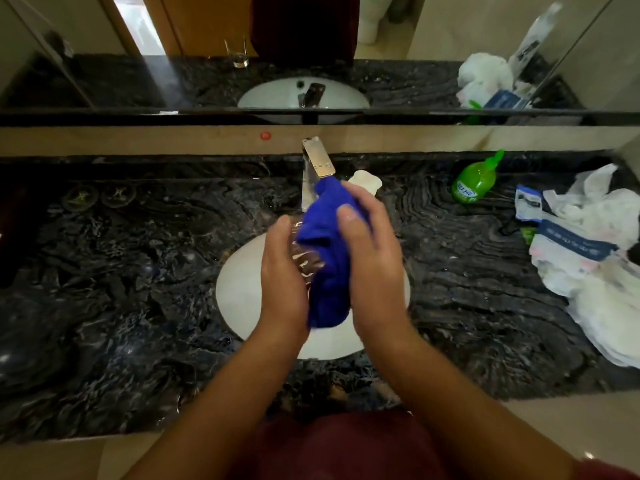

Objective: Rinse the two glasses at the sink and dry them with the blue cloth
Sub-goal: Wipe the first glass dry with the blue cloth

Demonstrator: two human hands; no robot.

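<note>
Your left hand (282, 271) wraps around a glass (304, 261) above the sink (239, 289), steadying it so drips fall into the basin. Your right hand (367, 258) is closed on the blue cloth (327, 251), pressing it against the glass to dry it. Only a mirror reflection shows another glass (239, 57), likely the second, by the wall

A dark, wavy stone surface (121, 289) is seen across the frame. A wide mirror (398, 46) is set along the top, above a tan wall strip (138, 140).
</note>
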